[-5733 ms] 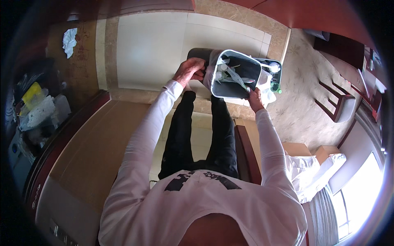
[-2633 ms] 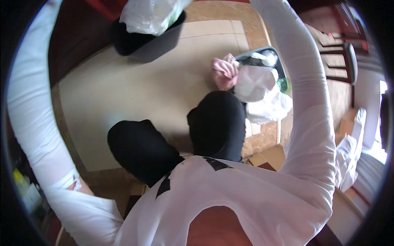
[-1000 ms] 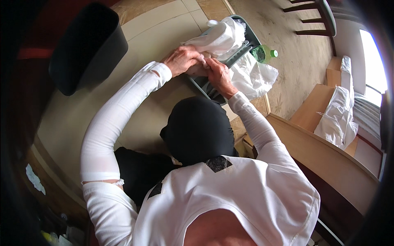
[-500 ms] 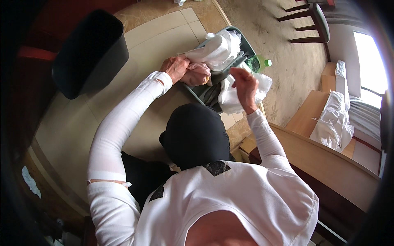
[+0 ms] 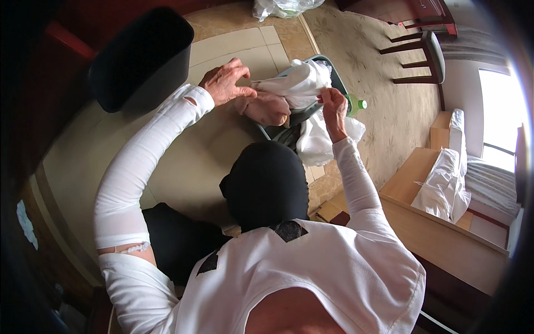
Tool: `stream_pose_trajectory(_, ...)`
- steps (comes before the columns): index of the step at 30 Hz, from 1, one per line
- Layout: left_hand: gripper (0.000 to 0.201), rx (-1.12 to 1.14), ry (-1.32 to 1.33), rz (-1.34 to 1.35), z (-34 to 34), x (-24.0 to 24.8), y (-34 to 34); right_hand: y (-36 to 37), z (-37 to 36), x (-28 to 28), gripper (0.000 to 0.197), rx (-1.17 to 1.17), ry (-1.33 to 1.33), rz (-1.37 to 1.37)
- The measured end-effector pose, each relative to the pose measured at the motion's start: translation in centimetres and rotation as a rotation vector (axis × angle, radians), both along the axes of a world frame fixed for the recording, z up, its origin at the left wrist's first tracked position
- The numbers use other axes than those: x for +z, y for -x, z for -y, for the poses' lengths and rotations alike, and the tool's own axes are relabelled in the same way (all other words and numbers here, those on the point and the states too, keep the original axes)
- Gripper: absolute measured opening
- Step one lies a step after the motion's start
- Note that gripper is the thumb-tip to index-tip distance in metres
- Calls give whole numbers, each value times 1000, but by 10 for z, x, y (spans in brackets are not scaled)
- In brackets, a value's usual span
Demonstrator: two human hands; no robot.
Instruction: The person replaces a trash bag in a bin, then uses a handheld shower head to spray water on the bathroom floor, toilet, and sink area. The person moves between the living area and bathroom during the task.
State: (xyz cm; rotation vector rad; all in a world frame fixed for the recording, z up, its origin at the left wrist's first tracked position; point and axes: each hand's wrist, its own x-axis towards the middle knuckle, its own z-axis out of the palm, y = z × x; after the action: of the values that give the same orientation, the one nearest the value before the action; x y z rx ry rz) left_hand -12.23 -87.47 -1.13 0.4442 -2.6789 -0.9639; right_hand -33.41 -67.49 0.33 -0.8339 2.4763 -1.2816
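Note:
A grey-green tub (image 5: pixel 343 78) sits on the tiles in front of me, with white bags and cloth heaped in it. My left hand (image 5: pixel 223 82) is above the tub's left side, its thumb and fingers apart and nothing between them. Just beside the thumb lies a crumpled pink cloth (image 5: pixel 266 109), partly over the tub's rim. My right hand (image 5: pixel 335 113) pinches the right edge of a white plastic bag (image 5: pixel 303 80) that spreads over the tub. Below that hand, a second white bag (image 5: pixel 318 139) bulges over the near right side.
At the left stands a black bin (image 5: pixel 167 72). A green-capped bottle (image 5: pixel 355 104) is partly hidden behind my right hand. A clear plastic bag (image 5: pixel 286 8) lies at the far edge. Carpet, a dark chair (image 5: pixel 433 55) and wooden furniture (image 5: pixel 445 239) are to the right.
My left hand has let go of the pink cloth and lifted away, fingers opening. My right hand has moved to the white bag's edge and pinches it. The view has shifted slightly.

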Motion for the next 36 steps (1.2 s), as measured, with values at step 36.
stream_pose_trajectory(36,54,-306,267,106,-70,-22,78,-26,53,201,20,471,860,-65)
